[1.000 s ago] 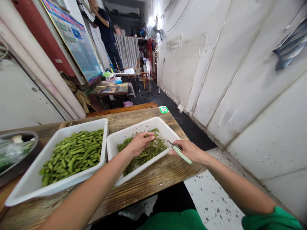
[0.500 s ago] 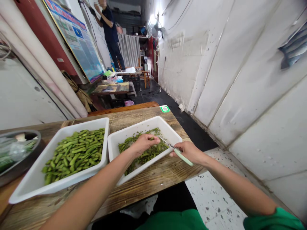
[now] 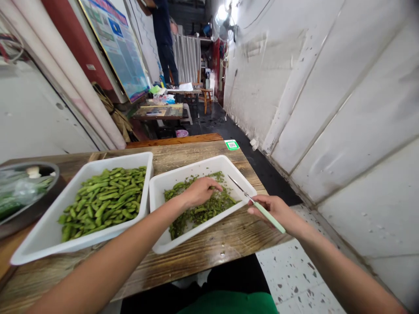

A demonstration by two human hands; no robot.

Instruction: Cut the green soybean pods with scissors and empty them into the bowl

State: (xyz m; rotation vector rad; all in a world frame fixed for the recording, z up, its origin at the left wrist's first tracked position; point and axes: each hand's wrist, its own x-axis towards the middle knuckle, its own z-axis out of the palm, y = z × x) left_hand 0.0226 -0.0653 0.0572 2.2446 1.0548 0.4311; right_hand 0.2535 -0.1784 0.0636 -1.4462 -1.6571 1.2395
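My right hand (image 3: pixel 273 211) holds scissors (image 3: pixel 268 216) with pale green handles, beside the right tray's near right corner. Their blades point up and left over that tray, apart from my left hand. My left hand (image 3: pixel 200 192) is inside the right white tray (image 3: pixel 199 237), low over green pods and trimmed bits (image 3: pixel 204 211). Its fingers are bent and close together; whatever they pinch, if anything, is hidden. To the left, a second white tray (image 3: pixel 36 250) holds a large heap of green bean pods (image 3: pixel 108 198).
A dark bowl (image 3: pixel 55 185) with bagged vegetables stands at the far left of the wooden table (image 3: pixel 183 148). A green code card (image 3: pixel 232 145) lies at the far corner. Beyond, a person (image 3: pixel 166 48) stands on a cluttered low table. A white wall (image 3: pixel 327 131) runs along the right.
The scissors have moved away from my left hand, to the right. My left hand has turned down toward the pods, and the pod it pinched no longer shows. The view has shifted.
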